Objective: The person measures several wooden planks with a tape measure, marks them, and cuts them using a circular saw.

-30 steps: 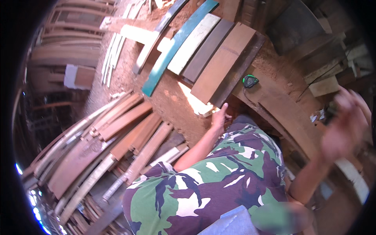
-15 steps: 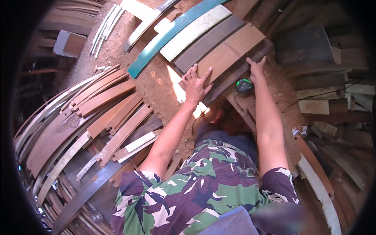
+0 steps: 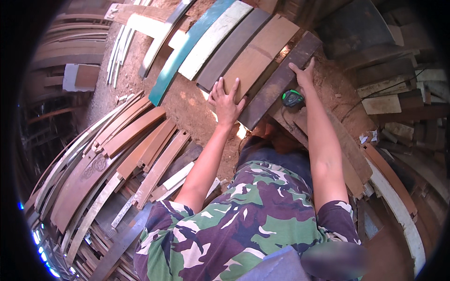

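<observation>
Dirt [image 3: 193, 119] below left fingers [image 3: 233, 90] on tan board [image 3: 263, 49]

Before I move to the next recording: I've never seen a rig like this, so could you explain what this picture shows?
There is no machine here, only a person's bare hands. The view comes from the left of two fisheye cameras on the person's head, looking down, so straight boards look bent. Ahead, side by side, lie a teal board, a white board, a grey-brown board, a tan board and a dark brown board. The left hand spreads over the tan board's near end. The right hand touches the dark brown board; its grip underneath is hidden. A tape measure sits beside the right wrist.
</observation>
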Available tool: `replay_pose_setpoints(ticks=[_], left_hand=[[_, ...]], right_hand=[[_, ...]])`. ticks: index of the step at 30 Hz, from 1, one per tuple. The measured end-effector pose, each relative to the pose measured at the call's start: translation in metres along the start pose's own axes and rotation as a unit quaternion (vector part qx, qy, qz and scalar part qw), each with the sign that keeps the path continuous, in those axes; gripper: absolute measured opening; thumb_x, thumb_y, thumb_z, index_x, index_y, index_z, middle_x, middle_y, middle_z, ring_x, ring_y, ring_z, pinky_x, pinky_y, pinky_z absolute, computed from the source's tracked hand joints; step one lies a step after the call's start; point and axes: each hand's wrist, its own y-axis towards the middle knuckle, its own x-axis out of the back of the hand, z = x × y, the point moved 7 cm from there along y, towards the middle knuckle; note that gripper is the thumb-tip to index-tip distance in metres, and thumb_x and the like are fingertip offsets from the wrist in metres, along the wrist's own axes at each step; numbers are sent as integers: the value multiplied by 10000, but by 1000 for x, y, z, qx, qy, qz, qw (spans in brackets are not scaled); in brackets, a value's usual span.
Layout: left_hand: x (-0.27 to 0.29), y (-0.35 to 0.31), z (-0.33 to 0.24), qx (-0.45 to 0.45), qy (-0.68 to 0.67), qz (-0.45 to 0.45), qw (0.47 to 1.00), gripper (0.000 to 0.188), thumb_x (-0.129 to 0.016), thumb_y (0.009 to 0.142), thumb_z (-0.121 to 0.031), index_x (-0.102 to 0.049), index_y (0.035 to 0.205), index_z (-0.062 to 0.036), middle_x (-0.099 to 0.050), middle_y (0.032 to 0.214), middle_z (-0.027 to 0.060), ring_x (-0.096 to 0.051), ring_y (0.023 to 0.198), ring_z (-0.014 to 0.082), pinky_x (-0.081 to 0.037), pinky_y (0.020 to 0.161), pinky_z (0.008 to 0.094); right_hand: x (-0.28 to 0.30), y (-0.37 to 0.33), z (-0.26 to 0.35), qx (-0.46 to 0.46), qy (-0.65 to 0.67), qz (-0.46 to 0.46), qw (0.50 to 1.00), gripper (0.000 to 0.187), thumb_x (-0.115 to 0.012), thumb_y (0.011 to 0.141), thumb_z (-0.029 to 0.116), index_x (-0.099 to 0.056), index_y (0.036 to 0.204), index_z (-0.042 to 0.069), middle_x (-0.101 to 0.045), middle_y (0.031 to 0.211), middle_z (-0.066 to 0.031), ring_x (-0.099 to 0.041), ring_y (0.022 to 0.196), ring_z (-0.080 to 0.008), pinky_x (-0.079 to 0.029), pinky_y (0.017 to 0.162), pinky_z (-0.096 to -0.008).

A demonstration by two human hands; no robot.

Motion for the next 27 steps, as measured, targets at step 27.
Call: replay_pose_setpoints(ticks=[27], left_hand=[[-15,-81,-28,-106,50,38,992,740,-773,830,-464,-571,1505,-240,-278,1719,114,-168,1588,412,-93,1275,624]], right_hand=[[-31,-20,0,-17,-89,38,995,1092,-810,897,219,-69,1673,14,-307,1675,-268,-400,1510,-370,-328,1244,-409]])
